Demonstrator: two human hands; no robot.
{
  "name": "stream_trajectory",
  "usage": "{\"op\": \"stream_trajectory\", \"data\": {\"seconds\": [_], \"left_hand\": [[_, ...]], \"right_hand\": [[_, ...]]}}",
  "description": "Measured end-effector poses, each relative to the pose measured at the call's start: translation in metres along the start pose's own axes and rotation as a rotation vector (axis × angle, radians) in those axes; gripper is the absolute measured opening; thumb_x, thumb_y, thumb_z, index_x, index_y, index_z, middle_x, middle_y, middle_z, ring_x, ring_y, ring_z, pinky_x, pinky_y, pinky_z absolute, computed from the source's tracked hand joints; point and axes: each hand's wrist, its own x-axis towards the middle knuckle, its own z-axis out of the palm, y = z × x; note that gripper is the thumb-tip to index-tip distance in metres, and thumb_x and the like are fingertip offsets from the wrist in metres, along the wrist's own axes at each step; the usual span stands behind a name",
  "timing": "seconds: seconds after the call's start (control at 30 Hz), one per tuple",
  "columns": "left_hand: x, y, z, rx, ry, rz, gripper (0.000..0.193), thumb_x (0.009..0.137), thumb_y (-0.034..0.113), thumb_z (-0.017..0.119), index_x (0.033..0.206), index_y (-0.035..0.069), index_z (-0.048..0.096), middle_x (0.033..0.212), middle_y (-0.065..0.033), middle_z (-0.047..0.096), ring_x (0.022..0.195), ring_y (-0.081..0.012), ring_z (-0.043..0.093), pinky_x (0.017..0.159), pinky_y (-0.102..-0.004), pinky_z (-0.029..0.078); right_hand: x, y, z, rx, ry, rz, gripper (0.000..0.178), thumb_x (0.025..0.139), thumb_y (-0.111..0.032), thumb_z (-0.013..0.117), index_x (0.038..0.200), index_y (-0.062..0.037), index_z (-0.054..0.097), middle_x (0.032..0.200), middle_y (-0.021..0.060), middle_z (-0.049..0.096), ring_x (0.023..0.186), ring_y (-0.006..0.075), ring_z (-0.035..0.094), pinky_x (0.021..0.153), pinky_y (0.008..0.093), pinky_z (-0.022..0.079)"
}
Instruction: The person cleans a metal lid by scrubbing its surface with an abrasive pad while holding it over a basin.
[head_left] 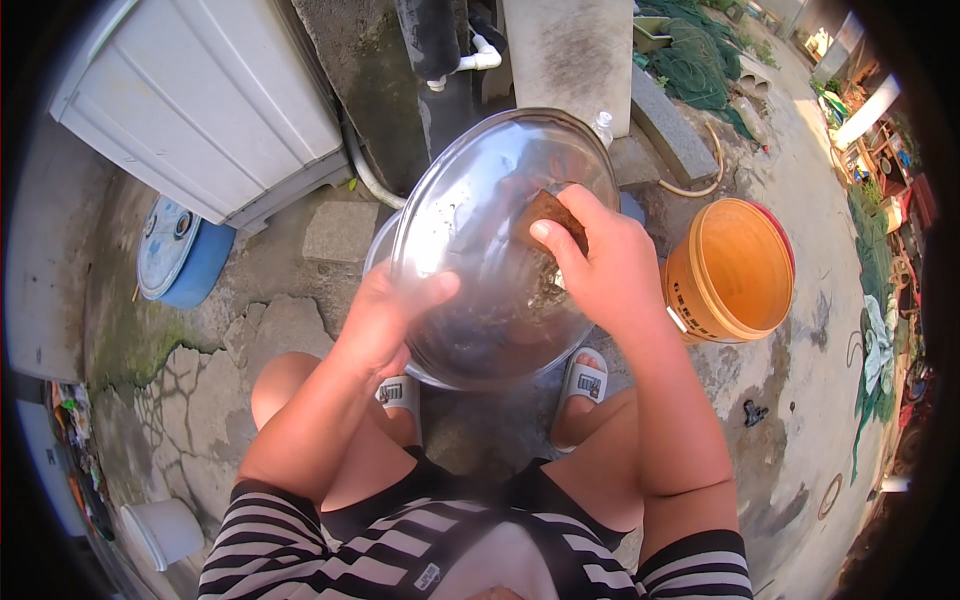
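Note:
A round, shiny steel basin (470,190) is tilted up in front of me, between my knees. My left hand (390,312) grips its left rim, with the thumb over the edge onto the inner face and the fingers behind, mostly hidden. Inside the basin, my right hand (608,255) pinches a brown scrubbing pad (545,218) against the metal. The surface under that hand looks wet and mirrors it. Behind the basin the edge of another round vessel (376,248) peeks out, largely covered.
An orange bucket (683,290) stands to the right on the concrete. On the left are a blue drum (205,270), a white cabinet-like box (200,100) and a white bucket (165,532). White pipework (480,58), a pale slab (570,60) and green netting (690,60) lie beyond.

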Motion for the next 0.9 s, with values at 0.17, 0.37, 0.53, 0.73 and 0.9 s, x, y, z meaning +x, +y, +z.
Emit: {"op": "stream_trajectory", "data": {"seconds": [0.17, 0.37, 0.53, 0.73, 0.9], "left_hand": [[-0.0004, -0.0006, 0.0011, 0.001, 0.007, 0.012, 0.038, 0.087, 0.007, 0.073, 0.122, -0.003, 0.060, 0.111, -0.0147, 0.069, 0.097, -0.0225, 0.069, 0.088, -0.0396, 0.057], [0.0011, -0.0006, 0.0025, 0.015, 0.002, 0.020, 0.040, 0.086, 0.008, 0.075, 0.122, -0.003, 0.060, 0.110, -0.0150, 0.069, 0.096, -0.0226, 0.069, 0.088, -0.0393, 0.057], [0.0000, -0.0013, 0.0002, 0.035, 0.005, 0.020, 0.041, 0.086, 0.009, 0.075, 0.121, -0.004, 0.060, 0.109, -0.0150, 0.070, 0.095, -0.0223, 0.070, 0.088, -0.0393, 0.057], [-0.0020, 0.0044, 0.0041, 0.023, -0.016, 0.002, 0.033, 0.087, 0.011, 0.075, 0.116, 0.000, 0.066, 0.108, -0.0078, 0.070, 0.096, -0.0160, 0.067, 0.089, -0.0320, 0.052], [-0.0022, 0.0046, 0.0042, 0.024, -0.013, -0.007, 0.033, 0.088, 0.011, 0.073, 0.118, 0.000, 0.065, 0.109, -0.0082, 0.070, 0.097, -0.0170, 0.067, 0.088, -0.0326, 0.053]], "right_hand": [[0.0005, -0.0006, 0.0006, 0.029, 0.051, 0.022, 0.028, 0.093, -0.033, 0.063, 0.103, -0.0077, 0.057, 0.078, 0.0195, 0.066, 0.078, 0.0426, 0.064, 0.066, 0.0508, 0.048], [0.0015, 0.0026, 0.0042, 0.038, 0.060, 0.012, 0.028, 0.092, -0.032, 0.063, 0.105, -0.0079, 0.058, 0.079, 0.0195, 0.066, 0.078, 0.0427, 0.064, 0.067, 0.0508, 0.048], [0.0008, 0.0039, 0.0019, 0.042, 0.001, -0.007, 0.028, 0.093, -0.032, 0.063, 0.103, -0.0068, 0.058, 0.081, 0.0196, 0.067, 0.078, 0.0427, 0.064, 0.067, 0.0505, 0.048], [0.0019, 0.0027, 0.0039, 0.038, 0.022, -0.012, 0.029, 0.093, -0.033, 0.063, 0.103, -0.0067, 0.058, 0.083, 0.0198, 0.067, 0.079, 0.0423, 0.064, 0.067, 0.0505, 0.048], [0.0039, 0.0037, 0.0048, 0.043, 0.030, 0.000, 0.029, 0.092, -0.033, 0.064, 0.105, -0.0074, 0.060, 0.083, 0.0189, 0.067, 0.080, 0.0417, 0.064, 0.067, 0.0502, 0.048]]}}
